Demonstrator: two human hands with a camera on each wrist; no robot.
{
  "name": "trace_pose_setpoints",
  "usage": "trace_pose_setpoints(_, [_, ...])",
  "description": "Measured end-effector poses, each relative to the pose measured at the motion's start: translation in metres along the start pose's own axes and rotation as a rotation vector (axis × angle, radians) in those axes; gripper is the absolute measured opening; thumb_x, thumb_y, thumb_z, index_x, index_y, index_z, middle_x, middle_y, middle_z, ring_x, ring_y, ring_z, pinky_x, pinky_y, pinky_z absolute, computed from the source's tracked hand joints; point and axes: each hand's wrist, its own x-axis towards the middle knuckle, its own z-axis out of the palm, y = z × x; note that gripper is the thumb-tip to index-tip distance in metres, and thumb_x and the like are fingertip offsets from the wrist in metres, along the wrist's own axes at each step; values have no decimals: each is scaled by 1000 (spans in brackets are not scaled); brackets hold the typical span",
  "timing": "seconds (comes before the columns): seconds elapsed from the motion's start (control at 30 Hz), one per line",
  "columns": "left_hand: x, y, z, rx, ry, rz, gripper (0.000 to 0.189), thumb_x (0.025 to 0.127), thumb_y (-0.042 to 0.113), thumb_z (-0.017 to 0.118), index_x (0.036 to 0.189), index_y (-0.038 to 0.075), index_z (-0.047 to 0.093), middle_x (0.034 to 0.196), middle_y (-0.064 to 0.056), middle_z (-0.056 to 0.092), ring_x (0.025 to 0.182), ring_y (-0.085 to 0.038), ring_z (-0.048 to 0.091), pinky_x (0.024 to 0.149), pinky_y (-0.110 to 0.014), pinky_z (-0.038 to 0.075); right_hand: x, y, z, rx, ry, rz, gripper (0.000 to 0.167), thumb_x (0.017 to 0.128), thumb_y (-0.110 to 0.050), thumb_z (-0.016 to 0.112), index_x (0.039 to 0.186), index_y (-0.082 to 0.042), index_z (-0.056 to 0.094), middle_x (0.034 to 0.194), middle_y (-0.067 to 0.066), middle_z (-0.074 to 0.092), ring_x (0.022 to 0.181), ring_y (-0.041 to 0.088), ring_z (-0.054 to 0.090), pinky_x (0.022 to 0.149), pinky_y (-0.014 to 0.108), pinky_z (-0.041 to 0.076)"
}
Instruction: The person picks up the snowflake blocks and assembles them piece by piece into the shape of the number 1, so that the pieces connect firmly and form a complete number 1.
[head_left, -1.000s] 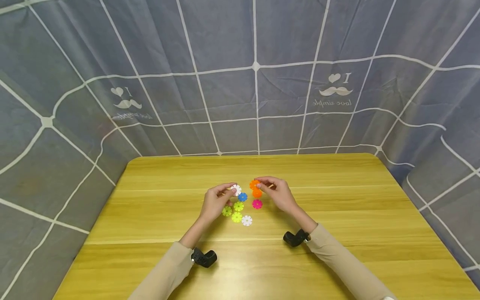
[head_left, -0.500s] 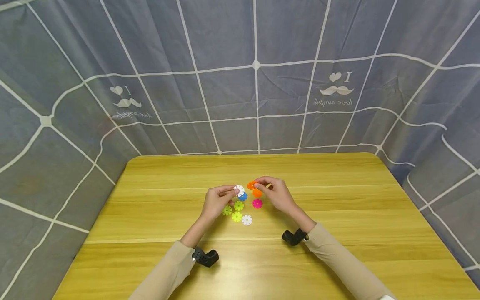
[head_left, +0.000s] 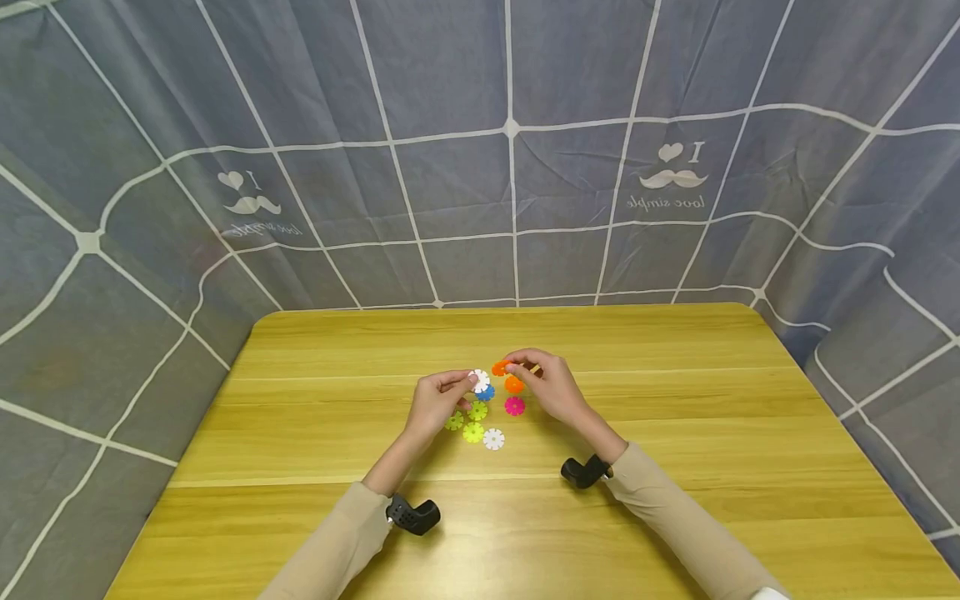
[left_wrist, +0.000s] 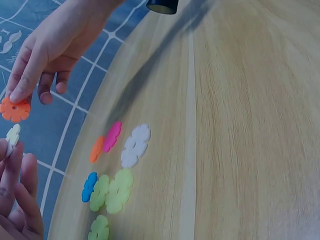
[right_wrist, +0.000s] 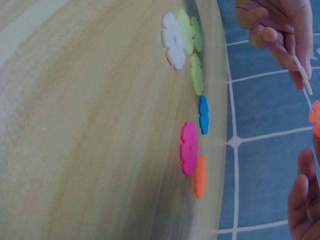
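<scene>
My left hand [head_left: 437,404] pinches a white notched plastic disc [head_left: 479,381] between thumb and fingers, raised above the table. Just to its right, my right hand [head_left: 553,385] pinches an orange notched disc [left_wrist: 15,109] by its edge. The two discs are close together, the orange one tilted against the upright white one in the head view. Below them on the table lie a blue disc [right_wrist: 203,115], another orange disc [head_left: 514,385], a pink disc [head_left: 514,406], a second white disc [head_left: 493,439] and several yellow-green discs [head_left: 473,432].
The wooden table [head_left: 675,400] carries the loose discs near its middle. A grey curtain with white grid lines [head_left: 450,192] hangs behind and at both sides. Each wrist wears a black camera [head_left: 414,516].
The left hand has brought the white disc slightly right, now overlapping the blue one in view. The right hand has moved the orange disc left and tilted it flatter.
</scene>
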Motion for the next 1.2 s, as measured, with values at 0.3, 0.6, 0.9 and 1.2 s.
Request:
trace_pose_setpoints(0.3, [-2,3,4,-37,-22,-24,31,92,21,65,112,-2,69,91,-13,74,54,-12,60,47,-19,41,-1,-2,0,12,-10,-40,19,95,-24,61,104,-11,72,101,3,72,79,13,59,68,24,48])
trace_pose_setpoints(0.6, [0,2,6,-29,-31,-47,33,92,24,65,113,-1,69,83,-5,73,55,-14,63,51,-22,45,-2,-2,-1,1,-8,-52,17,94,-22,62,103,-13,73,101,2,72,76,12,56,63,21,45])
trace_pose_setpoints(0.9, [-2,6,9,-50,-44,-77,32,92,22,65,114,-1,68,86,-10,75,50,-6,59,49,-19,40,-4,-1,0,4,6,-84,15,93,-21,62,100,-14,73,98,1,71,75,10,55,63,22,45])
trace_pose_setpoints(1.2, [-7,11,16,-28,-29,-90,29,93,16,64,113,-5,67,92,-19,74,53,-12,62,55,-23,53,-10,3,5,19,58,-93,12,90,-17,64,95,-10,73,92,3,71,68,8,50,59,21,41])
